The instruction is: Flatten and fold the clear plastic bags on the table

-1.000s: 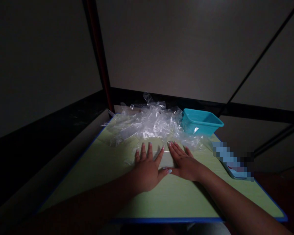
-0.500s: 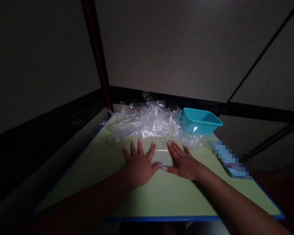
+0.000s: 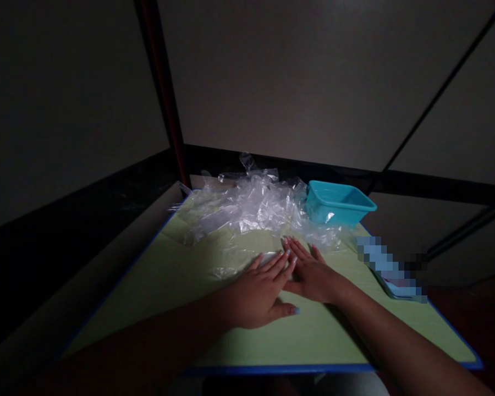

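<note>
A clear plastic bag point(image 3: 247, 242) lies flattened on the table in front of me, partly covered by my hands. Palm down, my left hand point(image 3: 262, 291) rests with fingers stretched out, its fingertips overlapping the fingers of the other hand. My right hand point(image 3: 311, 272) is also flat, pressing the bag's right part, its fingers extended forward. Neither hand grips anything. Just beyond the fingertips spreads a heap of crumpled clear plastic bags point(image 3: 258, 201). How the flat bag's near edge lies under my hands is hidden.
A turquoise plastic basket point(image 3: 340, 212) stands at the back right, touching the heap. A partly blurred flat object point(image 3: 396, 286) lies along the right edge. The pale green table point(image 3: 297, 344) has a blue rim, with walls behind and at left.
My left hand has slid right and toward me, from the bag's left side to against my right hand. The bag's left part is now uncovered. My right hand stays nearly in place.
</note>
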A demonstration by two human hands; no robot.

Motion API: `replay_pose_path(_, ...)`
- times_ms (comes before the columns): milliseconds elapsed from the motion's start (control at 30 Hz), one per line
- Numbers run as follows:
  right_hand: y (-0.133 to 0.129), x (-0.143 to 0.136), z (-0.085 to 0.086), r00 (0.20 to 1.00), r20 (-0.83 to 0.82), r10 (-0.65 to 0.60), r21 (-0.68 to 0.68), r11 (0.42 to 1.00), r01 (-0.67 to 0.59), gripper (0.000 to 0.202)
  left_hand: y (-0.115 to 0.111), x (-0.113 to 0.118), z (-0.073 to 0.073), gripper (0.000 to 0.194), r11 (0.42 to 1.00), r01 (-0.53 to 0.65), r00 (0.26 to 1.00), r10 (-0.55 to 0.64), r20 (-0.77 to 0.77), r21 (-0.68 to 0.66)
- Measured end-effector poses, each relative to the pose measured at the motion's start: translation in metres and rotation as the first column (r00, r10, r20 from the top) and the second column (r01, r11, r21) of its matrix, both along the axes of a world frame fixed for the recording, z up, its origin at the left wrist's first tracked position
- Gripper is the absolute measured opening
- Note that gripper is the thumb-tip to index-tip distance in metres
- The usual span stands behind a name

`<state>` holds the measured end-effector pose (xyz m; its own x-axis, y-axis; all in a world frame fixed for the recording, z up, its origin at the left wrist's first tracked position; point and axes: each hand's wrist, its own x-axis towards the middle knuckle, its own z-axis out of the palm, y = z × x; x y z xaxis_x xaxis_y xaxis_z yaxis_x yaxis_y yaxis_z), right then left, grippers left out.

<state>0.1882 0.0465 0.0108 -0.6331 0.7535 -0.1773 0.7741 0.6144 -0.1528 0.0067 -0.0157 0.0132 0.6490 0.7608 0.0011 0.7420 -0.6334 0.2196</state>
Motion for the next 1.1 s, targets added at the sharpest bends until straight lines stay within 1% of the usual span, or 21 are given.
replay_pose_path(67, 0.000, 0.000, 0.001, 1.000, -0.002, -0.001, -0.001, 1.000, 0.001, 0.093, -0.002, 0.000, 0.000, 0.082, 0.999, -0.049, 0.999, 0.049, 0.012, -0.022)
replay_pose_path(233, 0.000, 0.001, 0.001, 1.000, 0.003, 0.008, 0.002, 1.000, -0.008, 0.091, -0.005, -0.002, 0.003, 0.070, 0.988, -0.136, 0.990, 0.139, 0.038, -0.072)
replay_pose_path(333, 0.001, 0.001, -0.001, 1.000, 0.015, 0.009, 0.014, 1.000, -0.009, 0.087, -0.004, -0.002, 0.002, 0.066, 0.971, -0.218, 0.975, 0.222, 0.030, -0.098)
replay_pose_path(400, 0.002, 0.002, -0.002, 1.000, 0.017, 0.010, 0.015, 1.000, -0.010, 0.086, -0.004, -0.002, 0.001, 0.067, 0.956, -0.273, 0.961, 0.277, 0.023, -0.108)
replay_pose_path(600, 0.003, 0.002, -0.002, 1.000, 0.021, 0.011, 0.006, 1.000, -0.011, 0.089, -0.004, -0.002, 0.000, 0.073, 0.921, -0.377, 0.925, 0.380, 0.008, -0.101)
replay_pose_path(833, 0.000, 0.001, 0.000, 1.000, 0.012, 0.012, 0.020, 1.000, -0.012, 0.088, 0.000, -0.007, -0.001, 0.075, 0.892, -0.448, 0.894, 0.447, -0.021, -0.069)
replay_pose_path(1033, 0.000, 0.002, -0.001, 1.000, 0.001, 0.024, 0.027, 0.999, -0.024, 0.088, 0.003, -0.009, 0.002, 0.074, 0.829, -0.554, 0.832, 0.548, -0.086, -0.077)
replay_pose_path(1100, 0.000, 0.002, -0.001, 1.000, -0.004, 0.023, 0.019, 1.000, -0.023, 0.089, 0.006, -0.010, 0.003, 0.073, 0.821, -0.570, 0.821, 0.566, -0.081, -0.041)
